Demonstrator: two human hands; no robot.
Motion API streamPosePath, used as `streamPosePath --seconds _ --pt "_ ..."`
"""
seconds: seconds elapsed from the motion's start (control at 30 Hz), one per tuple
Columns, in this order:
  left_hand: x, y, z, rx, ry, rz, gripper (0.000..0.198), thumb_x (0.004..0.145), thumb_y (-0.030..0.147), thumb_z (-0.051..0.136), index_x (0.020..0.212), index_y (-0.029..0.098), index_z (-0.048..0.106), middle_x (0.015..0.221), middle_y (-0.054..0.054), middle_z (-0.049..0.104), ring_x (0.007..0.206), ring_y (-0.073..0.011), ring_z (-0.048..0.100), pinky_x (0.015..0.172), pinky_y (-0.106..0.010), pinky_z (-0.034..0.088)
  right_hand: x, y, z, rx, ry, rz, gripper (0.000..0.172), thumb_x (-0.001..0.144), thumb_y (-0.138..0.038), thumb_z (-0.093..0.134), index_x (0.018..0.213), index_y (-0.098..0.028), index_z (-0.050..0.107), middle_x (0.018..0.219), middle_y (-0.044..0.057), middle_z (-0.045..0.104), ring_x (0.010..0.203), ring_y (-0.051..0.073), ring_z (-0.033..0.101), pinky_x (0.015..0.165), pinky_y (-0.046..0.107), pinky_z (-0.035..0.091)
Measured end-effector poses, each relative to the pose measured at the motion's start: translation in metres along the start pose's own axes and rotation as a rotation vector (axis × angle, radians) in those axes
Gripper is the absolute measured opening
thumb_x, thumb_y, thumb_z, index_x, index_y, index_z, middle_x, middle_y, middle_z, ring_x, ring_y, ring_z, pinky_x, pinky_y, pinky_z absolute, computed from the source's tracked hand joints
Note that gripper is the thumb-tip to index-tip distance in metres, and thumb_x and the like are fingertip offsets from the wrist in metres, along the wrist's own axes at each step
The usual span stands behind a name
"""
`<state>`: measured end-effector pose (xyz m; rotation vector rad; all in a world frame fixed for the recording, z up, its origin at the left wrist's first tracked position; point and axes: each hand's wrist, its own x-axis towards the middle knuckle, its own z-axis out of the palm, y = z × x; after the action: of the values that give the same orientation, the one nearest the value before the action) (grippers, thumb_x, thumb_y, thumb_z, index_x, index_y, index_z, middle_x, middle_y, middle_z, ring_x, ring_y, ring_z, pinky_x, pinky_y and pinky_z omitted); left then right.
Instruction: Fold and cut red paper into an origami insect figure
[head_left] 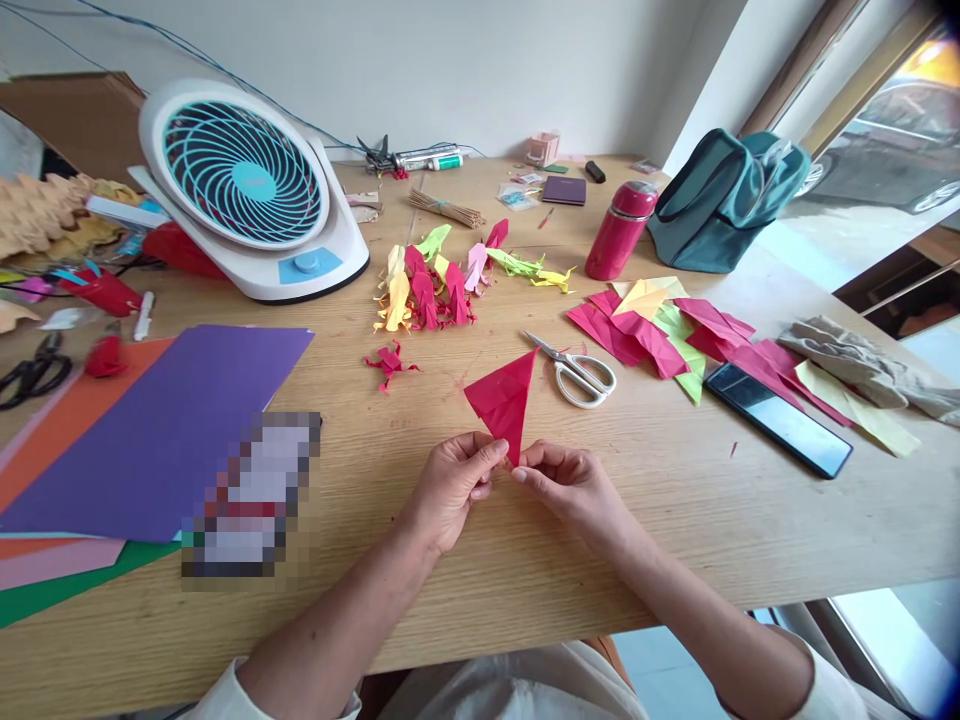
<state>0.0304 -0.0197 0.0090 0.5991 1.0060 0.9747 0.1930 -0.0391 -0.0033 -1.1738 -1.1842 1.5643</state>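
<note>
Hands (463,485) (574,490) pinch red paper (504,400); fan label (256,182) illegible.

folded sheet (504,398): matt creased paper | scissors (562,358): metal, smooth plastic | flask (619,232): glossy | tabletop (675,480): smooth wood

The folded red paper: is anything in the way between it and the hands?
Nothing visible. The left hand grips the folded red paper near its lower end, and the right hand pinches its bottom tip. The scissors lie beyond, not between.

no text, label, brand, number or sign can be read.
</note>
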Motion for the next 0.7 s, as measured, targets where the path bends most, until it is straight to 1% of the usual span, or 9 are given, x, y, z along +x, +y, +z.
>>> streamPosePath --seconds 0.1,0.17,0.23,0.3,0.37,0.47,0.53,0.63,0.7 --pt "-0.0008 -0.0017 0.0019 0.040 -0.015 0.043 0.044 0.055 0.039 0.093 0.062 0.014 0.058 0.058 0.006 0.048 0.051 -0.0030 0.033 0.041 -0.013 0.024 0.0020 0.0012 -0.0001 0.001 0.050 0.018 0.042 0.068 -0.055 0.084 0.072 -0.017 0.067 0.060 -0.004 0.050 0.056 0.009 0.035 0.054 0.026 0.027" --pt "-0.0010 -0.0036 0.0019 0.073 -0.046 0.076 0.041 0.060 0.040 0.091 0.064 0.014 0.059 0.060 0.006 0.048 0.052 -0.0032 0.033 0.042 -0.013 0.025 0.0026 0.0030 -0.0005 0.002 0.057 0.021 0.044 0.069 -0.057 0.083 0.071 -0.016 0.066 0.058 -0.005 0.047 0.055 0.009 0.032 0.052 0.026 0.024" --pt "-0.0009 -0.0057 0.0010 0.122 -0.075 0.113 0.037 0.067 0.040 0.088 0.067 0.014 0.061 0.062 0.005 0.049 0.052 -0.0035 0.034 0.043 -0.014 0.027 0.0023 0.0056 -0.0013 -0.015 0.066 -0.003 0.043 0.071 -0.055 0.082 0.072 -0.016 0.064 0.059 -0.005 0.047 0.055 0.009 0.032 0.051 0.025 0.023" --pt "-0.0008 -0.0074 -0.0003 0.169 -0.086 0.157 0.033 0.070 0.040 0.085 0.071 0.015 0.064 0.064 0.005 0.052 0.053 -0.0041 0.035 0.044 -0.015 0.029 0.0011 0.0078 -0.0021 -0.047 0.067 -0.035 0.040 0.076 -0.053 0.080 0.074 -0.017 0.062 0.062 -0.004 0.050 0.057 0.009 0.035 0.052 0.025 0.025" --pt "-0.0008 -0.0082 -0.0012 0.203 -0.083 0.198 0.032 0.070 0.040 0.085 0.071 0.015 0.065 0.063 0.004 0.054 0.052 -0.0047 0.037 0.044 -0.017 0.030 -0.0003 0.0087 -0.0023 -0.088 0.065 -0.065 0.036 0.081 -0.050 0.076 0.076 -0.018 0.061 0.064 -0.003 0.051 0.058 0.010 0.037 0.054 0.025 0.028" --pt "-0.0002 -0.0083 -0.0013 0.222 -0.064 0.230 0.031 0.069 0.040 0.085 0.069 0.015 0.066 0.061 0.004 0.055 0.051 -0.0051 0.038 0.043 -0.018 0.030 -0.0020 0.0073 -0.0015 -0.153 0.078 -0.110 0.033 0.084 -0.047 0.073 0.076 -0.018 0.059 0.066 -0.003 0.051 0.060 0.011 0.040 0.056 0.026 0.031" --pt "0.0005 -0.0084 -0.0013 0.216 -0.066 0.218 0.031 0.069 0.040 0.085 0.071 0.015 0.067 0.060 0.004 0.055 0.052 -0.0057 0.039 0.044 -0.018 0.030 -0.0028 0.0055 -0.0004 -0.188 0.086 -0.138 0.031 0.085 -0.045 0.071 0.075 -0.018 0.059 0.068 -0.002 0.052 0.061 0.011 0.042 0.057 0.026 0.032" --pt "0.0014 -0.0090 -0.0020 0.225 -0.092 0.138 0.032 0.068 0.040 0.086 0.074 0.015 0.068 0.063 0.002 0.058 0.055 -0.0067 0.041 0.045 -0.018 0.030 -0.0038 0.0029 0.0010 -0.253 0.101 -0.176 0.026 0.087 -0.038 0.068 0.074 -0.018 0.058 0.070 -0.001 0.053 0.062 0.012 0.044 0.057 0.026 0.034" --pt "0.0014 -0.0093 -0.0029 0.237 -0.096 0.096 0.033 0.067 0.041 0.087 0.073 0.015 0.067 0.063 0.002 0.057 0.055 -0.0065 0.039 0.046 -0.018 0.028 -0.0046 0.0015 0.0019 -0.305 0.115 -0.198 0.024 0.088 -0.033 0.065 0.072 -0.018 0.058 0.071 -0.001 0.053 0.063 0.012 0.045 0.057 0.025 0.035"
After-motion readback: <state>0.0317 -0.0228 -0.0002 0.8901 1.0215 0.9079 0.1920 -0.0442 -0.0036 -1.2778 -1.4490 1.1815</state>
